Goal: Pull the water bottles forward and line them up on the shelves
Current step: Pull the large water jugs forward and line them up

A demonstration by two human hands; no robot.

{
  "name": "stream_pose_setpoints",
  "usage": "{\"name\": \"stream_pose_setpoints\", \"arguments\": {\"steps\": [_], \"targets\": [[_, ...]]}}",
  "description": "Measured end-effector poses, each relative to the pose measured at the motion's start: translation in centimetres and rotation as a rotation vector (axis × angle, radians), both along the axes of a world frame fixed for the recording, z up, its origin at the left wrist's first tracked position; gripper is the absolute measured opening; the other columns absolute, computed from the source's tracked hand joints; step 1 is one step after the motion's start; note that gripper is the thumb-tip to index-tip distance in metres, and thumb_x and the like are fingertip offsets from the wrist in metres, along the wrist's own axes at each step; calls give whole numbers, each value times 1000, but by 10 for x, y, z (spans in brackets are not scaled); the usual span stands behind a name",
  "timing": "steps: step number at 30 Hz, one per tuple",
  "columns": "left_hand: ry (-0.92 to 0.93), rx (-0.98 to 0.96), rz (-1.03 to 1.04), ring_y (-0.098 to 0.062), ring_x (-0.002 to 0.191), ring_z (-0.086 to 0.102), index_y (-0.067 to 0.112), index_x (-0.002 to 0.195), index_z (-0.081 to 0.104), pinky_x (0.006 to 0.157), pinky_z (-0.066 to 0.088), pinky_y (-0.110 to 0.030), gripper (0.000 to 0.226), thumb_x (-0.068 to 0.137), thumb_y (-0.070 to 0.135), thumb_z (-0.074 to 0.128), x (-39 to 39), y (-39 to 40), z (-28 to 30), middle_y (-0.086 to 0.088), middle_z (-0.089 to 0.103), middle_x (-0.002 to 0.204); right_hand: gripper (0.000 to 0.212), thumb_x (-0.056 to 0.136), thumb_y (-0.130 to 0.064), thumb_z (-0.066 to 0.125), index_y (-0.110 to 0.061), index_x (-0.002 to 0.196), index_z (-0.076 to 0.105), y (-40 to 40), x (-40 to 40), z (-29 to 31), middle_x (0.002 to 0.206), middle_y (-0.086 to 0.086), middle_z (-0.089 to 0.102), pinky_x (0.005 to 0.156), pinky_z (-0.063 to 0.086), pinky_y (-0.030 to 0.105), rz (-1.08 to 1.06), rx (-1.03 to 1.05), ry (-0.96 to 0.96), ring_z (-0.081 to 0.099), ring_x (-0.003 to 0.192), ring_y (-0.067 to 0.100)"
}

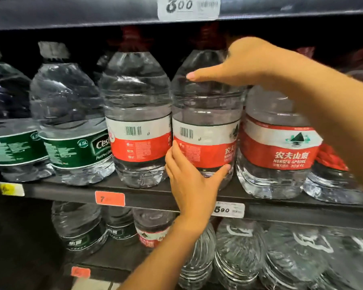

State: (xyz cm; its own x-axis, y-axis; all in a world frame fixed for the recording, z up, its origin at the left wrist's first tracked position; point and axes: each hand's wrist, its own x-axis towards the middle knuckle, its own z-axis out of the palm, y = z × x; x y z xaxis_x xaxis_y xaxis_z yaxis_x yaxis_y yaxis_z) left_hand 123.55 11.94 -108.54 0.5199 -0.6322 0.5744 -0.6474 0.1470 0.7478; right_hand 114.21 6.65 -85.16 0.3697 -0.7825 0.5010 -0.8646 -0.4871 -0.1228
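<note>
Middle shelf point(76, 190), left to right: two green-label bottles, one at the far left edge point(13, 130), next one point(71, 126) reads "4.5L", grey cap. Then three red-label bottles standing upright, touching side by side: first point(136, 114) with barcode facing out, second point(205, 114) also barcode out, third point(277, 143) with logo facing front. Another red-label bottle point(331, 164) sits partly hidden at the far right.

Left hand point(193, 185) is on the lower front of the second red-label bottle: fingers together along its left side, thumb spread wide under the label, cupping it. Right hand point(247, 63) reaches over the same bottle's shoulder: thumb pointing left across the front, the other fingers go behind the bottle, can't tell how they lie.

Shelf edge carries an orange price tag point(109, 198) and a white tag point(228, 210) reading "5.90". Lower shelf holds more bottles point(239, 254), blurred. Top shelf edge has a white tag point(188, 7) reading "3.00"
</note>
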Motion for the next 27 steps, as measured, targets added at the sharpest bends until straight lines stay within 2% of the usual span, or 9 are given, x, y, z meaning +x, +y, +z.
{"name": "stream_pose_setpoints", "arguments": {"steps": [6,11,14,17,19,21,23,25,27], "targets": [[44,12,-241,-15,138,32,21,153,12,112,36,-34,125,59,66,81,27,-6,0,5,28,149,70,74,-75,58,-14,53,30,15,28,0,53,0,29,44,22,32,-130,-84,10,30,48,17],[52,98,-427,-10,144,23,31,155,2,116,31,-39,124,64,67,78,48,-10,1,10,18,157,62,81,-68,53,-16,53,35,21,51,-17,55,1,34,55,30,31,-263,-143,11,43,65,27],[56,69,-402,-12,146,19,34,154,3,118,28,-41,120,65,71,73,44,-3,8,10,16,158,64,81,-65,58,-16,52,29,23,36,-20,53,-1,29,50,24,30,-232,-100,-182,40,61,23],[18,-20,-330,-13,148,12,26,155,2,117,16,-30,122,65,77,67,25,0,24,6,8,160,64,78,-64,62,-15,42,43,20,12,-3,43,-4,39,36,30,19,-233,54,-393,40,44,10],[16,-28,-285,-18,147,14,16,154,5,117,13,-28,130,59,78,68,12,-1,34,-2,11,159,56,74,-69,63,-14,65,69,20,2,1,63,-7,56,35,29,11,-215,222,-343,48,53,5],[32,-31,-245,-23,145,16,9,153,7,117,15,-33,136,54,74,74,3,-5,39,-9,14,157,70,73,-70,63,-7,102,68,18,-2,0,95,-1,55,47,34,17,-164,325,-337,49,64,7],[-10,-22,-210,-26,145,16,9,154,5,118,19,-39,136,57,64,81,1,-11,38,-12,14,157,60,74,-71,62,-12,88,64,12,-2,-5,94,1,55,48,33,19,-158,310,-318,45,63,3],[-41,-43,-215,-24,145,18,15,155,0,118,25,-43,134,61,57,85,9,-16,32,-9,14,158,56,73,-73,61,-17,67,53,9,3,-10,72,-2,51,49,36,22,-143,247,-292,44,58,7],[-18,-100,-293,-14,143,21,28,156,-2,114,29,-31,135,59,54,88,21,-21,31,-2,17,157,63,73,-76,58,-18,53,41,6,12,-14,53,-5,40,46,33,28,-131,142,-262,40,49,10]]}}
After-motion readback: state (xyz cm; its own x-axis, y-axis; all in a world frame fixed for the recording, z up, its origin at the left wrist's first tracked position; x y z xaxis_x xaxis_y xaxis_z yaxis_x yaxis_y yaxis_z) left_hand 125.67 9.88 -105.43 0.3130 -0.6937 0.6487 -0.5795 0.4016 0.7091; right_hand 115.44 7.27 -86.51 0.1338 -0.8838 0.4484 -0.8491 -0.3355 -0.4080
